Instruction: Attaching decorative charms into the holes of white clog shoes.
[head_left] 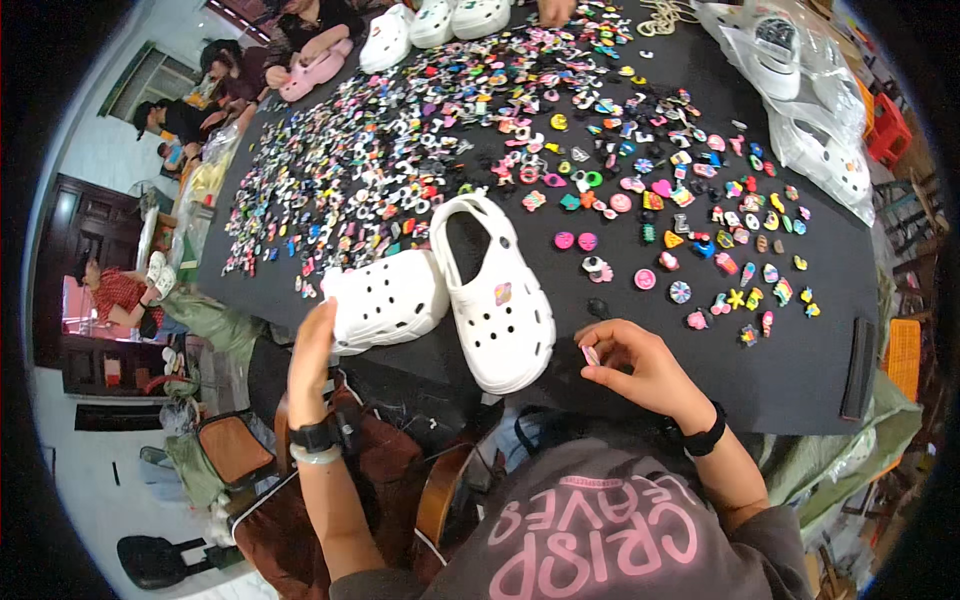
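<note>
Two white clog shoes lie on the black table [800, 370]. One clog [500, 295] points toward me with a small coloured charm on its top. The other clog [390, 298] lies on its side to the left, and my left hand [312, 350] grips its heel end. My right hand [640, 365] hovers at the table's near edge, just right of the first clog, pinching a small pink-white charm [591, 354] between thumb and fingers.
Several colourful shoe charms [480, 130] cover most of the table. More white clogs [430, 25] stand at the far end, and bagged clogs [810, 100] lie at the far right. Other people sit along the left side, one holding a pink clog [312, 70]. A dark flat bar [858, 365] lies near the right edge.
</note>
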